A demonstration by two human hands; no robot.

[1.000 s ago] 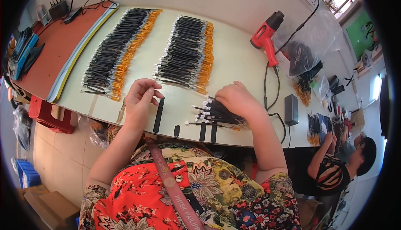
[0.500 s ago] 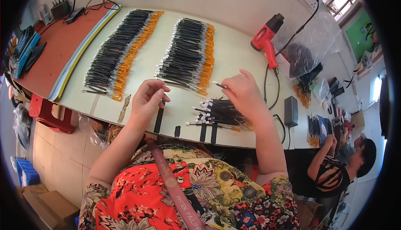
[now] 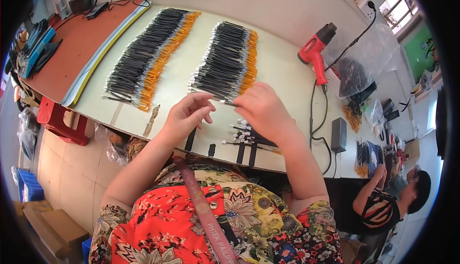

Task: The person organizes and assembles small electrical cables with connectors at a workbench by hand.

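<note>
Pinched in my right hand (image 3: 264, 111) is a short black cable (image 3: 230, 104), its white connector end pointing left toward my other hand. My left hand (image 3: 186, 119) hovers just left of that connector, fingers curved and apart, with nothing visible in it. Below my right hand and partly hidden by it lies a loose pile of similar cables (image 3: 256, 138) with white ends. Just beyond both hands is a neat row of black cables with orange ends (image 3: 223, 62). A second such row (image 3: 146, 60) lies farther left.
A red heat gun (image 3: 314, 53) stands at the back right, near a black power adapter (image 3: 339, 135). Black strips (image 3: 252, 155) lie at the table's front edge. A brown mat (image 3: 88, 38) covers the left side. At far right sits another person (image 3: 383, 206).
My right hand has moved left and slightly down with the cable, bringing its connector closer to my left hand. The whole view has shifted a little.
</note>
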